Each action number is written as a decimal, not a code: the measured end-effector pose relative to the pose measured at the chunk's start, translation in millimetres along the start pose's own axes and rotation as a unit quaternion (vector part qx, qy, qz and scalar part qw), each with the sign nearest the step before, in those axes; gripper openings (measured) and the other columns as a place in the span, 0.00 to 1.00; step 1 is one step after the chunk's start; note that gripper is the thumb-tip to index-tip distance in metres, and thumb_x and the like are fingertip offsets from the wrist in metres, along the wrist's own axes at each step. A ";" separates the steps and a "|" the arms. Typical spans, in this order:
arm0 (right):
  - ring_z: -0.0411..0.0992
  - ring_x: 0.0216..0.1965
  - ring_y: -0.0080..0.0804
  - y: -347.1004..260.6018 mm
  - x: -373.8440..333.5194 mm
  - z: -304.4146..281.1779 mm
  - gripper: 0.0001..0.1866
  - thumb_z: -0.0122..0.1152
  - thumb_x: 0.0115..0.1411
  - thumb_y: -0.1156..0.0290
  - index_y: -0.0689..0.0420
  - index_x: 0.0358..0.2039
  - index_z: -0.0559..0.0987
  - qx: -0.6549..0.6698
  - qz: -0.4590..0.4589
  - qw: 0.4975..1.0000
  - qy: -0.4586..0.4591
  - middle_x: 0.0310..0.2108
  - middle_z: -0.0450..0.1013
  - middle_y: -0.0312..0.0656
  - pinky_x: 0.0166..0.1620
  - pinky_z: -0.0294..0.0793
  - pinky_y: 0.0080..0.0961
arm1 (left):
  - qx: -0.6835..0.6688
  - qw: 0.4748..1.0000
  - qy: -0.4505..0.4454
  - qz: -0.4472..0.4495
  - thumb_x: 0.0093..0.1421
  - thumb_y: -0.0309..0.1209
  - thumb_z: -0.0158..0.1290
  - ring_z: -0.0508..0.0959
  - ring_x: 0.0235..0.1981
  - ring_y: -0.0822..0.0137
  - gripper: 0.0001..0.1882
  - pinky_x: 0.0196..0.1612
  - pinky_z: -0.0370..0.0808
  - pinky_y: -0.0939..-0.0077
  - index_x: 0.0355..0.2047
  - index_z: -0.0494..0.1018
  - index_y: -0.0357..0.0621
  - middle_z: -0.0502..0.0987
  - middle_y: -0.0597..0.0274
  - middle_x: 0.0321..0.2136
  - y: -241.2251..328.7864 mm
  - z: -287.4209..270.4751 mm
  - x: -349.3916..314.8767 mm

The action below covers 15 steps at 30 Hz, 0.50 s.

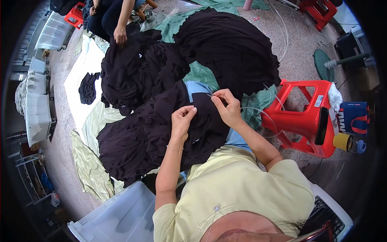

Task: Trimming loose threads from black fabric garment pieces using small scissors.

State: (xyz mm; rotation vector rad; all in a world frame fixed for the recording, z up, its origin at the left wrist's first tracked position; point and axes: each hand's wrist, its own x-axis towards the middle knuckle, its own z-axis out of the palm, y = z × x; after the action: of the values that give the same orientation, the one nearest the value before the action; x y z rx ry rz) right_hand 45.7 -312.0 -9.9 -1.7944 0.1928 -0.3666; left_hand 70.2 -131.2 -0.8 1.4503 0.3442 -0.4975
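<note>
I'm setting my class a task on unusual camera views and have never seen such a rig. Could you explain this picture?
There is no machine: someone works bare-handed, seen from above by a wide fisheye camera worn on their head, so straight edges bend. The left hand pinches black cloth; the right hand is at its upper edge, its grip too small to make out. Heaps of black fabric lie around on sheets over the floor. A co-worker's hand touches one.

The cloth is plain black, the shirt pale yellow, the stool bright red.
</note>
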 end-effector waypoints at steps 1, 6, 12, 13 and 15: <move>0.77 0.27 0.30 -1.4 0.1 -0.6 0.09 0.64 0.57 0.68 0.59 0.33 0.75 -0.015 -0.019 1.000 0.000 0.27 0.77 0.41 0.32 0.73 0.22 | 0.000 1.000 0.001 0.000 0.55 0.23 0.59 0.71 0.29 0.83 0.07 0.37 0.67 0.88 0.34 0.77 0.35 0.76 0.71 0.27 -0.3 -2.3 0.7; 0.77 0.25 0.34 -6.5 -1.4 -3.7 0.09 0.66 0.53 0.71 0.60 0.31 0.76 -0.120 -0.148 0.978 -0.081 0.27 0.76 0.41 0.28 0.73 0.25 | -0.082 0.995 -0.057 0.003 0.52 0.15 0.56 0.75 0.29 0.81 0.17 0.40 0.70 0.89 0.43 0.72 0.36 0.77 0.69 0.28 -1.5 -9.0 2.0; 0.76 0.25 0.35 -9.2 -2.0 -0.1 0.10 0.68 0.51 0.70 0.58 0.30 0.76 -0.153 -0.206 0.960 -0.113 0.26 0.75 0.39 0.27 0.74 0.25 | -0.112 0.993 -0.041 0.018 0.53 0.15 0.55 0.76 0.29 0.80 0.17 0.39 0.71 0.89 0.44 0.71 0.36 0.80 0.64 0.30 3.3 -5.9 -2.8; 0.76 0.24 0.35 -10.9 -2.1 0.3 0.10 0.68 0.51 0.69 0.58 0.29 0.76 -0.155 -0.208 0.959 -0.113 0.26 0.75 0.39 0.27 0.73 0.25 | -0.114 0.993 -0.038 0.021 0.53 0.14 0.55 0.77 0.29 0.80 0.18 0.38 0.71 0.89 0.45 0.70 0.36 0.80 0.63 0.30 3.9 -5.9 -3.8; 0.76 0.24 0.34 -12.3 -2.5 2.2 0.10 0.68 0.51 0.69 0.58 0.29 0.76 -0.157 -0.210 0.958 -0.114 0.25 0.75 0.38 0.26 0.73 0.25 | -0.113 0.993 -0.032 0.025 0.53 0.14 0.55 0.76 0.29 0.80 0.18 0.38 0.72 0.89 0.45 0.70 0.36 0.80 0.63 0.30 3.6 -5.9 -4.6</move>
State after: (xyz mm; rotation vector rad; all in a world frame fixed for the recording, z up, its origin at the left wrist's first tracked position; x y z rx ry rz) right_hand 43.3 -306.1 1.2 -2.1768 -0.3169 -0.4410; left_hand 68.6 -124.7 4.1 1.2172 0.3025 -0.4475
